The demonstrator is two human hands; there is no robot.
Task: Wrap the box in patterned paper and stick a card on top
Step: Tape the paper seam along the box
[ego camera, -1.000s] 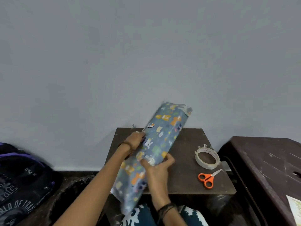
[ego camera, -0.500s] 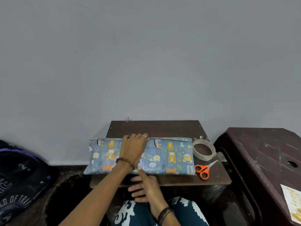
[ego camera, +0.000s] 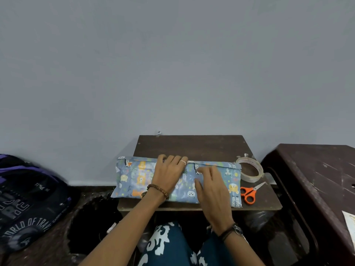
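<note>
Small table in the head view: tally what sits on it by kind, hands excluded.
Wrapped box: 1, both hands resting on it
Tape roll: 1
Orange scissors: 1
Total: 3 on the small table

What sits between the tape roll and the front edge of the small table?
In the head view, the orange scissors lie between the tape roll and the front edge of the small table, just right of the wrapped box.

Head view, forward-down, close over table [ego camera: 192,146].
</note>
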